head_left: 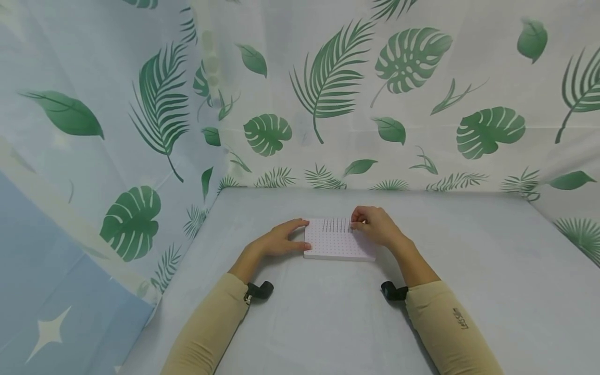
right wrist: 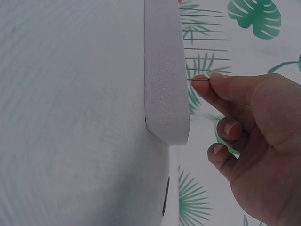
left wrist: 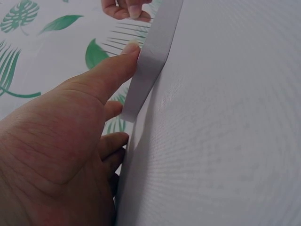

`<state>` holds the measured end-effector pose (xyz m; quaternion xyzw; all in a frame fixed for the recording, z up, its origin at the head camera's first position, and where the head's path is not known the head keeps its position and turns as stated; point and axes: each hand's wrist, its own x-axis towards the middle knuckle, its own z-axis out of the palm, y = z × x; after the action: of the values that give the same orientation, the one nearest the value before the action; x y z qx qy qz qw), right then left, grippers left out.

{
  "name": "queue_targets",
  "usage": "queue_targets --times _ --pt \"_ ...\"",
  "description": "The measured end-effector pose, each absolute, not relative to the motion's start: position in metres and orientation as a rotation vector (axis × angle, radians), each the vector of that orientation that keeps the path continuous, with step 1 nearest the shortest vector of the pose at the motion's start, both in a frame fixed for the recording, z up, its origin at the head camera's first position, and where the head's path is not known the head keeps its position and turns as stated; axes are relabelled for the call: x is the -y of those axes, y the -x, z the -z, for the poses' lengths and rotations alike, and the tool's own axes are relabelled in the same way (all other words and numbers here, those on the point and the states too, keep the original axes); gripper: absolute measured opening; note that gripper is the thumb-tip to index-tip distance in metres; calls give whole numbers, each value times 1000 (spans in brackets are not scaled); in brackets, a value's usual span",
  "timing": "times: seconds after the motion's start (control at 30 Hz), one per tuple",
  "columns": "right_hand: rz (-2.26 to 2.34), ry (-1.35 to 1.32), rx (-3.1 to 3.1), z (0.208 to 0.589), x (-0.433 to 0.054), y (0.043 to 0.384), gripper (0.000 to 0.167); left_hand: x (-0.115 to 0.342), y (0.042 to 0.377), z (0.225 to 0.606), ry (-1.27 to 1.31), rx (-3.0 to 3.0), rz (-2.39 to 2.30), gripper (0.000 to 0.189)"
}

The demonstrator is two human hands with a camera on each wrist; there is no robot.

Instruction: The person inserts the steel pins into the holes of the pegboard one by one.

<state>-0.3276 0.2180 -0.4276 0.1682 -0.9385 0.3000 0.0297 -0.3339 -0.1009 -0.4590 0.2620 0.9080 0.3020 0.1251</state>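
A white board with a grid of small holes (head_left: pixel 335 244) lies flat on the table, a row of several thin dark pins (head_left: pixel 334 225) upright along its far part. With thumb and index finger my right hand (head_left: pixel 377 225) pinches a thin pin (right wrist: pixel 201 79) at the right end of that row, its lower end at the board's top face. The other right fingers are loosely bent. At the board's left side, my left hand (head_left: pixel 280 238) touches the edge with a straight thumb near the front corner and a fingertip near the far corner.
The table (head_left: pixel 319 317) has a pale cloth and runs back to a leaf-patterned curtain (head_left: pixel 337 104). Another such curtain stands at the left. A slim dark thing (right wrist: pixel 166 197) lies on the table past the board's right end. Black wrist mounts (head_left: pixel 260 290) sit below both hands.
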Motion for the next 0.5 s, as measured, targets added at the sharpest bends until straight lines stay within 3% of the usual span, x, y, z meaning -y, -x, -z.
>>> queue_targets --times 0.5 --pt "-979 -531 2890 430 -223 326 4 101 335 460 -757 -2645 -881 84"
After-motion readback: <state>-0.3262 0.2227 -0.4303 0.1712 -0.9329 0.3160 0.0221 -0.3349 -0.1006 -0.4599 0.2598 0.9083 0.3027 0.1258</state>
